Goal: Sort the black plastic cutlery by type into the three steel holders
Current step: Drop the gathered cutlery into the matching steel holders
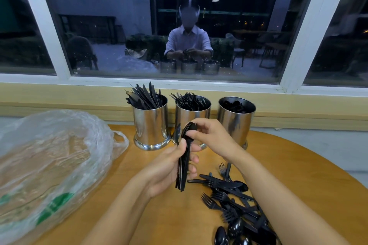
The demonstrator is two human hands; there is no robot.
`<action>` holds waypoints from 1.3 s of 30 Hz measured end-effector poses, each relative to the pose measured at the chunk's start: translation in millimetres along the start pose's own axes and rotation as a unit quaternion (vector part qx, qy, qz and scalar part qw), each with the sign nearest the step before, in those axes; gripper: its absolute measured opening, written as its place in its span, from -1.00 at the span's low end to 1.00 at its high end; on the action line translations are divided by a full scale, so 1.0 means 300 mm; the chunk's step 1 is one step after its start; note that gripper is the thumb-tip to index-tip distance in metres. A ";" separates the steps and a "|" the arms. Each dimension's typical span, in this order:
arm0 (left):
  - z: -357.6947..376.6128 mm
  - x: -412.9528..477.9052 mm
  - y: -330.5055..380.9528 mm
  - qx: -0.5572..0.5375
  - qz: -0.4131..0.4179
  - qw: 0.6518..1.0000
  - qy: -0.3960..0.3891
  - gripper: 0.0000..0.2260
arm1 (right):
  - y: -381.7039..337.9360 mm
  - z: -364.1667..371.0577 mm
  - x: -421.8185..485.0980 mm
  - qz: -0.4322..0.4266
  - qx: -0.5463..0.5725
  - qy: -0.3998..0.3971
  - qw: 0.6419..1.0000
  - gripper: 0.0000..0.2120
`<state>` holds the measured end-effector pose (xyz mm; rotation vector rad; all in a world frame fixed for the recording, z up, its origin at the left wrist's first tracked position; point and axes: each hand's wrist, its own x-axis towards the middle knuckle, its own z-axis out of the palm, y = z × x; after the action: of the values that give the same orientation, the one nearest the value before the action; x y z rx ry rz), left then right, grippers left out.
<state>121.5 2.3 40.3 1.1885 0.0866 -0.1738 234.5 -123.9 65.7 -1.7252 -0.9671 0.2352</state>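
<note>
Three holders [150, 125] [187, 117] [235, 119]; two hands [167, 167] [211, 137] grip one cutlery bundle [184, 173]

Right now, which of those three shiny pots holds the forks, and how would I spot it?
Below the window, three steel holders stand in a row on the wooden table. The fork holder is the middle one. Tines bristle from its top, while the left holder shows knife blades and the right holder only low spoon bowls.

Holders [151, 123] polished steel; cutlery [235, 201] glossy black plastic; table [179, 221] smooth wood.
</note>
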 end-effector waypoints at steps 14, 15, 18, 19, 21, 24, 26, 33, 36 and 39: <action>0.044 0.025 -0.015 0.126 0.056 0.987 0.080 -0.76 | 0.004 -0.031 -0.048 0.020 0.004 0.077 0.997 -0.83; 0.047 0.031 -0.024 0.134 0.072 0.982 0.109 -0.77 | 0.010 -0.027 -0.050 0.038 0.018 0.094 0.995 -0.83; 0.051 0.036 -0.041 0.118 0.089 0.977 0.156 -0.79 | 0.023 -0.024 -0.057 0.098 0.069 0.117 0.986 -0.85; 0.053 0.038 -0.044 0.115 0.090 0.976 0.164 -0.79 | 0.027 -0.022 -0.059 0.106 0.072 0.117 0.985 -0.87; 0.056 0.047 -0.053 0.101 0.088 0.975 0.179 -0.79 | 0.034 -0.021 -0.056 0.109 0.079 0.132 0.982 -0.92; 0.038 0.066 -0.054 0.058 0.089 0.966 0.235 -0.79 | 0.034 -0.062 -0.012 0.086 0.036 0.220 0.971 -0.91; 0.015 0.073 -0.048 0.056 0.082 0.958 0.267 -0.78 | 0.021 -0.127 0.050 0.030 -0.003 0.320 0.947 -0.86; -0.018 0.096 -0.041 0.035 0.061 0.970 0.231 -0.72 | 0.021 -0.246 0.305 -0.110 -0.142 0.401 0.898 -0.90; -0.023 0.102 -0.043 0.015 0.068 0.977 0.202 -0.71 | 0.101 -0.200 0.348 -0.078 -0.236 0.298 0.922 -0.85; -0.026 0.105 -0.038 0.001 0.086 0.979 0.187 -0.70 | 0.164 -0.148 0.338 -0.007 -0.421 0.141 0.896 -0.77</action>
<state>150.5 2.6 21.9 1.2133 0.3117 0.2033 350.2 -88.2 70.4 -2.4411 -0.9181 -0.5181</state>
